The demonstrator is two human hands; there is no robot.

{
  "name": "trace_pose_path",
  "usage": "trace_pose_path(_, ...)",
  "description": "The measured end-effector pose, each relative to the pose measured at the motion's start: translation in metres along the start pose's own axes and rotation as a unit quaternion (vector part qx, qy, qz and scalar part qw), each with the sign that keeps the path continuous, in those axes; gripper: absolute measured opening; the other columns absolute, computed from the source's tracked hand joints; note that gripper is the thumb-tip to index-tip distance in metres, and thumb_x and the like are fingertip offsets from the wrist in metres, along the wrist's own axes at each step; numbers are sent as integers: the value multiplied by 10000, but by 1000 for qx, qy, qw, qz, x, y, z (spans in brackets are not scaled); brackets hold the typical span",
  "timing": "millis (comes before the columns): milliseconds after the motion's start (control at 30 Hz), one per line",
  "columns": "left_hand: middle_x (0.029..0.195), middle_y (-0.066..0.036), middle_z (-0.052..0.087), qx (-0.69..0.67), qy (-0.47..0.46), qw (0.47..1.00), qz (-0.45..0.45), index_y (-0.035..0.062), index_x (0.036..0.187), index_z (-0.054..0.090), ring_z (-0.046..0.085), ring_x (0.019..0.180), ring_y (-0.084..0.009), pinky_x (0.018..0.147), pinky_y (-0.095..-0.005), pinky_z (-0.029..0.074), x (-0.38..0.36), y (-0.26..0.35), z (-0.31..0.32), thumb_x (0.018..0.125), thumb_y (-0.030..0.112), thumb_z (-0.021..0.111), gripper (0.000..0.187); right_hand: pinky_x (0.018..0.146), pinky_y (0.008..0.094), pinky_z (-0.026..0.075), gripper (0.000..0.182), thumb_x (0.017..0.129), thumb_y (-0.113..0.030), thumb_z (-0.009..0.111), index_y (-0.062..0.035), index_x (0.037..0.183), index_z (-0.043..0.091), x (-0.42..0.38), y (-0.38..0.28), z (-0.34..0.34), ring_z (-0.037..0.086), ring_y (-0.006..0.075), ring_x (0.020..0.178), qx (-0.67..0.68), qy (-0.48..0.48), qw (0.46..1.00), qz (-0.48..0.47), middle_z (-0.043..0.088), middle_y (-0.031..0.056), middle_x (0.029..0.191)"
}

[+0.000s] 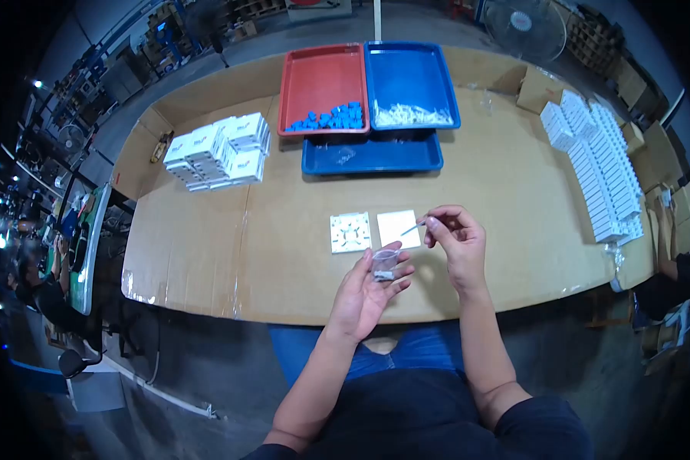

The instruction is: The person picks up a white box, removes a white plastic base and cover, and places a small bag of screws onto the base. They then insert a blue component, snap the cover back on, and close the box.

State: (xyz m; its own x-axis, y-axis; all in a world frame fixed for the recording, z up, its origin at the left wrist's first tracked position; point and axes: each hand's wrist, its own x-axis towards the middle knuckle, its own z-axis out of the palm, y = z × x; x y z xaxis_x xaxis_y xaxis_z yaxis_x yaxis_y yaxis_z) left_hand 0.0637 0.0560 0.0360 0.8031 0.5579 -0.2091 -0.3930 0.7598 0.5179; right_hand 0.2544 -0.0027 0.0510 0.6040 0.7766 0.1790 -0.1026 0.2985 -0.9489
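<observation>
My left hand (360, 295) is palm up, its fingers closed around a small clear plastic bag (384, 263) with a few small pale pieces at its bottom. To its right, my right hand (458, 239) pinches a thin, slim piece (412, 229) between thumb and fingertips; its exact kind is too small to make out. Beyond both hands, two square white plates lie side by side. The left white plate (350, 232) shows a moulded frame with openings, while the right white plate (397, 222) has a plain, flat face and sits partly behind the slim piece.
A red tray (322, 77) holds blue parts (333, 117). Beside it, a blue tray (410, 73) carries small whitish pieces (410, 114). A lower blue tray (399, 156) stands in front. White boxes (218, 152) are stacked left; rows of white units (602, 172) line the right. Cardboard walls edge the table.
</observation>
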Motion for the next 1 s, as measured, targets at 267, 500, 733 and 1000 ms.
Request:
trace_pose_path(267, 1298, -129, 679, 29, 57, 997, -30, 16, 1426, 547, 671, 1179, -278, 992, -410, 558, -12, -22, -9, 1132, 470, 383, 565, 656, 214, 478, 126, 930, -15, 763, -4, 1051, 728, -27, -13, -10, 610, 51, 762, -114, -94, 989, 29, 730, 25, 922)
trace_pose_path(500, 1236, -126, 708, 55, 62, 996, -44, -3, 1315, 624, 699, 1109, -224, 937, -357, 566, -20, -21, -7, 1099, 473, 503, 536, 661, 228, 469, 90, 913, -22, 762, -9, 1001, 747, -33, -18, 1, 600, 48, 741, -150, -167, 973, 60, 726, 13, 905)
trace_pose_path(733, 1151, -103, 722, 73, 82, 992, -58, 18, 1230, 667, 714, 1063, -203, 900, -349, 579, -20, -28, -18, 1067, 468, 583, 485, 685, 247, 463, 85, 884, -3, 748, -29, 963, 767, -29, 0, -3, 612, 77, 836, -209, -265, 941, 32, 719, 24, 1000)
trace_pose_path(1000, 1093, -111, 742, 149, 91, 983, -59, -1, 1237, 653, 752, 991, -206, 859, -340, 613, -22, -29, -28, 1093, 476, 508, 519, 852, 309, 521, 122, 881, -52, 773, -13, 997, 770, -21, -7, -5, 663, 176, 959, -273, -384, 882, 6, 707, 67, 1113)
